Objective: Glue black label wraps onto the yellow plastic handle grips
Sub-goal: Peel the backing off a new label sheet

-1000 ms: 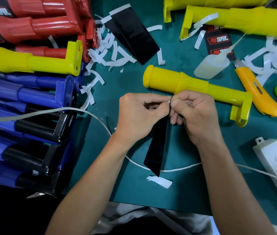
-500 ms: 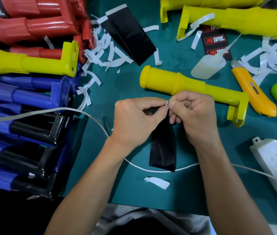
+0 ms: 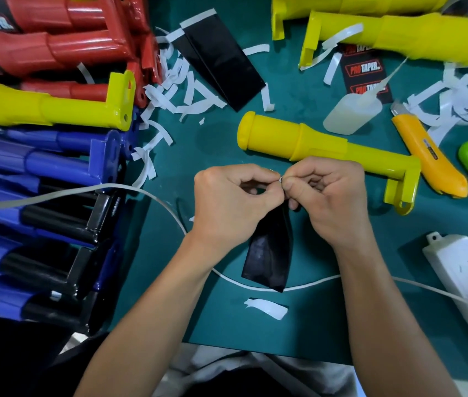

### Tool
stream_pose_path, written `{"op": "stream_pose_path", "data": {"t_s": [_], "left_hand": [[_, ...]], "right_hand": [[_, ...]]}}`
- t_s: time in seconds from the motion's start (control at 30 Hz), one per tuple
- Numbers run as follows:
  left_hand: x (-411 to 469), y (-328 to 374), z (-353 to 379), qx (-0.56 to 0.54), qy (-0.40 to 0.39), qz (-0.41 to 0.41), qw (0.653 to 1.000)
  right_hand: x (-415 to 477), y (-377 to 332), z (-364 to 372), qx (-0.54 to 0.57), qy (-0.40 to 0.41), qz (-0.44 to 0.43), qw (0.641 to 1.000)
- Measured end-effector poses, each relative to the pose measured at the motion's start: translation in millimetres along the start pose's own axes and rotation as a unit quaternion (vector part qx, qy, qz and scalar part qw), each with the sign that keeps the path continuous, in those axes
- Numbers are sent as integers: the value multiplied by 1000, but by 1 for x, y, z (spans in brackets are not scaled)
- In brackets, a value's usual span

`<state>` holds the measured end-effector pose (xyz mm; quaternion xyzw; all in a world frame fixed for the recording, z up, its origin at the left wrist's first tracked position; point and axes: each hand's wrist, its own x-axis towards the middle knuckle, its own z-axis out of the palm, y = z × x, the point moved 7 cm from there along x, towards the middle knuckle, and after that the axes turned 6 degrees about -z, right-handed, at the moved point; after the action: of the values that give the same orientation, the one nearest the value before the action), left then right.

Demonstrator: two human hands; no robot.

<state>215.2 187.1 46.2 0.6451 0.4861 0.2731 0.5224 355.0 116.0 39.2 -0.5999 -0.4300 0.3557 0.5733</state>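
Head view | left hand (image 3: 232, 204) and right hand (image 3: 327, 202) both pinch black label wrap (image 3: 270, 253) top edge, frame centre | yellow handle grip (image 3: 327, 150) just above on counter (image 3: 198, 144)

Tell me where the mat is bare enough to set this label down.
Bare mat left of the loose yellow grip, below the black sheets; another patch between the right hand and the power strip. Crowded: piled grips on the left, paper strips, glue bottle and knife top right.
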Motion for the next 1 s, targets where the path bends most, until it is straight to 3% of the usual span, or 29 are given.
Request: {"op": "stream_pose_path", "data": {"t_s": [0.43,0.67,1.0], "left_hand": [[4,1,-1,-14,6,-22,1000],[7,0,0,-21,-42,-45,998],[6,-1,2,-42,-35,-81,995]], "right_hand": [[1,4,3,36,22,21,999],[2,6,0,65,35,47,996],[2,7,3,58,9,35,998]]}}
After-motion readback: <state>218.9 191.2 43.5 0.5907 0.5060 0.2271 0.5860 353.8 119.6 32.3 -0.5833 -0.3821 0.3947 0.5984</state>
